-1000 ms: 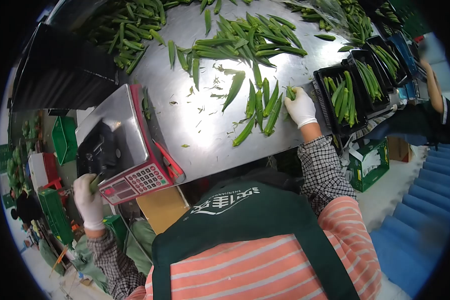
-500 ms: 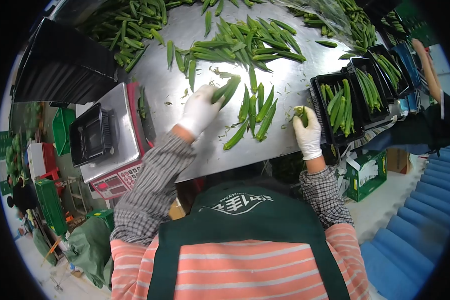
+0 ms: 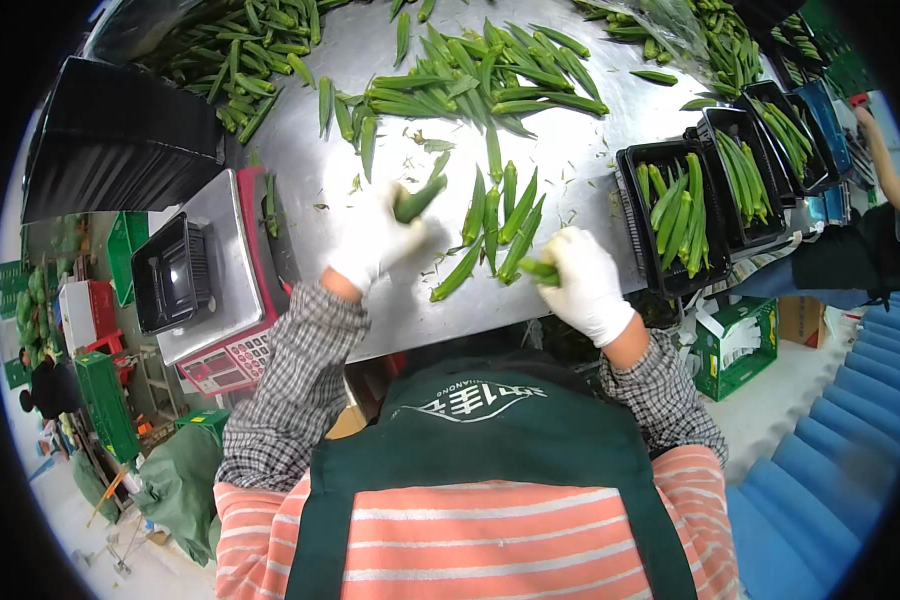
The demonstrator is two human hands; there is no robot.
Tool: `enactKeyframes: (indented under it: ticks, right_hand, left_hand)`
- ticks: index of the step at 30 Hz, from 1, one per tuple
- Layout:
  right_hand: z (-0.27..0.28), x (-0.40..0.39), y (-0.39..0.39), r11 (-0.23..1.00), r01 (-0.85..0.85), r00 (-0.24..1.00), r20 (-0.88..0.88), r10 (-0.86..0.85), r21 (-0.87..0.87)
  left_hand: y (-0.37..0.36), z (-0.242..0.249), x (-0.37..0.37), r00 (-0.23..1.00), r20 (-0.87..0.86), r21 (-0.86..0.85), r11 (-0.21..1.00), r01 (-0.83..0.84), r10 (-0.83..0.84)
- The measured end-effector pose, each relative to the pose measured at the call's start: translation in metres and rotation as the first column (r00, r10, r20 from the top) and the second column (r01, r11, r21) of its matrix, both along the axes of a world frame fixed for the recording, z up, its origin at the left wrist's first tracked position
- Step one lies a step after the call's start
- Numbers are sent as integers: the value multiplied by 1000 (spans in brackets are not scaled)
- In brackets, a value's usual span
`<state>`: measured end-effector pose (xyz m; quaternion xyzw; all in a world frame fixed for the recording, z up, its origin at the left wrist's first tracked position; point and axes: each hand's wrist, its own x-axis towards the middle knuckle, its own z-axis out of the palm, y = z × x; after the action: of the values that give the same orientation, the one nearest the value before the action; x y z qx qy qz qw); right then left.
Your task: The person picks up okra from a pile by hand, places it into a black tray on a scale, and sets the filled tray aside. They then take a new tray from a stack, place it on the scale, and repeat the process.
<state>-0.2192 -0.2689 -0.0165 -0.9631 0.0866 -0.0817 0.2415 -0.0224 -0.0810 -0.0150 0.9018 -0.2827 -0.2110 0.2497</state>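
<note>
My left hand, in a white glove, is closed around a dark green okra pod above the metal table. My right hand, gloved too, pinches another okra pod, most of it hidden by the fingers. Between the hands lies a small group of loose okra, roughly side by side. Farther back spreads a bigger okra heap. To the right of my right hand stands a black tray filled with okra.
At left, a scale bears a black tray, with stacked black trays behind it. More okra lies back left. Further filled trays line the right side. Another person's arm shows at far right.
My right hand has moved left, from beside the filled tray toward the loose okra, still gripping a pod. My left hand has shifted slightly left and nearer to me.
</note>
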Motion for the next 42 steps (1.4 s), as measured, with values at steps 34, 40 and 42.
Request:
enactKeyframes:
  ticks: [34,40,42]
  right_hand:
    - [5,20,-49,624,258,924,-2,-381,738]
    - [22,47,-41,387,243,937,-113,-329,889]
    - [39,65,-9,156,222,937,-166,-307,963]
  left_hand:
    - [-55,-18,-19,957,-284,-118,988,-97,60]
    - [-5,-12,-13,386,-844,-533,515,-671,-372]
    - [4,-9,-26,227,-870,-441,484,-756,-439]
